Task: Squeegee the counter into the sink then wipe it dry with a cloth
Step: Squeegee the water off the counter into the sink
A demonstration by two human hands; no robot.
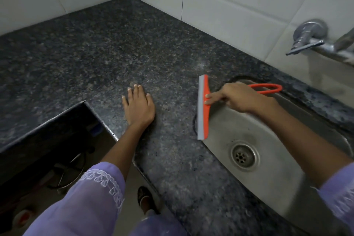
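Note:
An orange squeegee (pixel 204 119) with a grey rubber blade lies along the left rim of the steel sink (pixel 268 140), its looped handle reaching back over the basin. My right hand (pixel 235 97) grips the handle, with the index finger stretched onto the orange head. The blade rests where the dark speckled granite counter (pixel 115 59) meets the sink. My left hand (pixel 138 104) lies flat on the counter, palm down with fingers apart, a little left of the squeegee. No cloth is in view.
A chrome wall tap (pixel 310 40) sticks out of the white tiles at the upper right. The sink drain (pixel 245 156) sits mid-basin. The counter's front edge cuts inward at the left above a dark open space (pixel 47 140). White tiled walls meet in the back corner.

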